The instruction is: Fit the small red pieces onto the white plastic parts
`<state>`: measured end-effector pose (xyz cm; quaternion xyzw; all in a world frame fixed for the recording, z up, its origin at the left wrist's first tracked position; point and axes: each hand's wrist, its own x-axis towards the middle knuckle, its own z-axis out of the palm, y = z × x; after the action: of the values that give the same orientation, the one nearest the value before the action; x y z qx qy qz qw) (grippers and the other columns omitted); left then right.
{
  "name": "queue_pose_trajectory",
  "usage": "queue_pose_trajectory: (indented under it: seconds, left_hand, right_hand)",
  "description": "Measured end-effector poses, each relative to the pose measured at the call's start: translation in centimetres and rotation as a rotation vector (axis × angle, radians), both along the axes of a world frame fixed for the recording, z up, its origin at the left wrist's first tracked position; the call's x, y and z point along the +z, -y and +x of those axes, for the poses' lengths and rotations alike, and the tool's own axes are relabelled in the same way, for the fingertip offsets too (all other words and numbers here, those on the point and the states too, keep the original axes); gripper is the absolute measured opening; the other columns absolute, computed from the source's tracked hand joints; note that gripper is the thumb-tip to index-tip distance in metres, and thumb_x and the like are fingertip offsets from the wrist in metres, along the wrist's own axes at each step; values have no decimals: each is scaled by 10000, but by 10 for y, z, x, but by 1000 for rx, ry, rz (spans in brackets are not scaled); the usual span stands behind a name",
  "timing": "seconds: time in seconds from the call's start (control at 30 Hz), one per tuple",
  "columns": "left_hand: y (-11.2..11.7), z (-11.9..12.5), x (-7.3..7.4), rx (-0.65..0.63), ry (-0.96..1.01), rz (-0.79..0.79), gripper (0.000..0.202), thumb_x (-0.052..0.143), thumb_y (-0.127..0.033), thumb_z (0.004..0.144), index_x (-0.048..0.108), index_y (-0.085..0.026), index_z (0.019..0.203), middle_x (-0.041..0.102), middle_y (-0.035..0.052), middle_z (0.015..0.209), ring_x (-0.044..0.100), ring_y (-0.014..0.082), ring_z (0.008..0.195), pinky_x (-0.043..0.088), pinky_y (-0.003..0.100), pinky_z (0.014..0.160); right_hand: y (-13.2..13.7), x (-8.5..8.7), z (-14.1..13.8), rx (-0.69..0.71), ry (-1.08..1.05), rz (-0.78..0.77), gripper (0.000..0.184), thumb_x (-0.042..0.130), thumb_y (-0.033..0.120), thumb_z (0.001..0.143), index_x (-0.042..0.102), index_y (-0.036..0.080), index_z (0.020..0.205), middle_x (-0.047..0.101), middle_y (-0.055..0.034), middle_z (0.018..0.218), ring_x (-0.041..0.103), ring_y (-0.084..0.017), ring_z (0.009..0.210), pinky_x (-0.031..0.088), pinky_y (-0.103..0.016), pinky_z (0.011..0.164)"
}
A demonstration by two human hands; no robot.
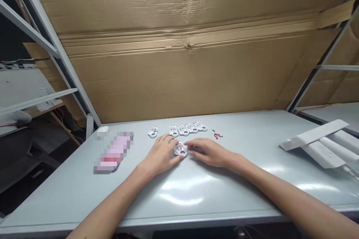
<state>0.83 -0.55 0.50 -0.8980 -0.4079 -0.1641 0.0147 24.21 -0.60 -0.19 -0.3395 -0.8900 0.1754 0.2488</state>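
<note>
A small white flat plastic piece (pixel 180 149), with a round hole at its near end and red spots on its face, is at the middle of the table between my hands. My left hand (pixel 162 155) grips its left side, index finger at the far edge and thumb at the near edge. At its right side, the fingertips of my right hand (pixel 209 152) bend in and touch the edge. Whether a smaller part is under those fingertips is hidden. Similar white pieces (pixel 183 130) lie in an overlapping row just beyond, and a single one (pixel 153 132) lies left of them.
Small red and black bits (pixel 217 135) lie scattered right of the row. A pink, blurred-out flat object (pixel 114 153) and a white rounded item (pixel 103 129) are at the left. White long panels (pixel 322 142) rest at the right. A cardboard wall (pixel 185 82) closes the back.
</note>
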Motion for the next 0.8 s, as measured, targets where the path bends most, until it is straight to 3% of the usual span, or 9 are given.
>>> queue_pose_trajectory:
  seconds: [0.13, 0.3, 0.47, 0.63, 0.73, 0.8]
  left_hand:
    - [1, -13, 13, 119, -79, -29, 344, 623, -471, 856, 661, -219, 1088, 580, 115, 1309, 393, 367, 1344, 317, 561, 1110]
    - [1, -22, 22, 223, -120, -90, 427, 629, -507, 826, 679, -246, 1161, 537, 123, 1381, 299, 407, 1404, 289, 584, 1117]
    - [1, -18, 19, 266, -180, -83, 431, 595, -485, 874, 654, -239, 1223, 555, 122, 1367, 301, 376, 1415, 287, 523, 1135]
    - [-9, -23, 10, 369, -194, -71, 407, 527, -369, 929, 577, -254, 1316, 482, 112, 1450, 296, 378, 1417, 306, 535, 1111]
    - [-14, -26, 8, 387, -198, -9, 381, 522, -286, 927, 576, -233, 1300, 453, 127, 1469, 321, 367, 1406, 335, 513, 1094]
    - [-14, -25, 10, 355, -192, 37, 320, 532, -262, 911, 622, -207, 1212, 530, 138, 1392, 406, 350, 1353, 364, 495, 1076]
  right_hand:
    - [0, -2, 1, -25, 34, 10, 391, 506, 358, 951, 587, 209, 1303, 658, -123, 1257, 620, -269, 1113, 488, -436, 949]
    - [1, -1, 2, -13, 90, 30, 396, 467, 368, 967, 572, 203, 1312, 642, -132, 1258, 607, -266, 1115, 485, -434, 953]
    - [-1, 0, 3, -36, 164, 37, 382, 469, 373, 962, 598, 193, 1274, 617, -146, 1264, 591, -277, 1125, 482, -435, 955]
    - [0, 3, 6, -32, 196, 17, 381, 477, 405, 956, 620, 195, 1240, 599, -146, 1297, 570, -299, 1166, 468, -446, 977]
    - [1, 5, 7, -27, 205, -7, 379, 479, 405, 954, 616, 205, 1246, 598, -135, 1307, 567, -301, 1175, 467, -442, 980]
    - [2, 7, 7, -25, 211, -14, 378, 485, 409, 950, 615, 213, 1246, 601, -129, 1307, 567, -305, 1176, 473, -443, 972]
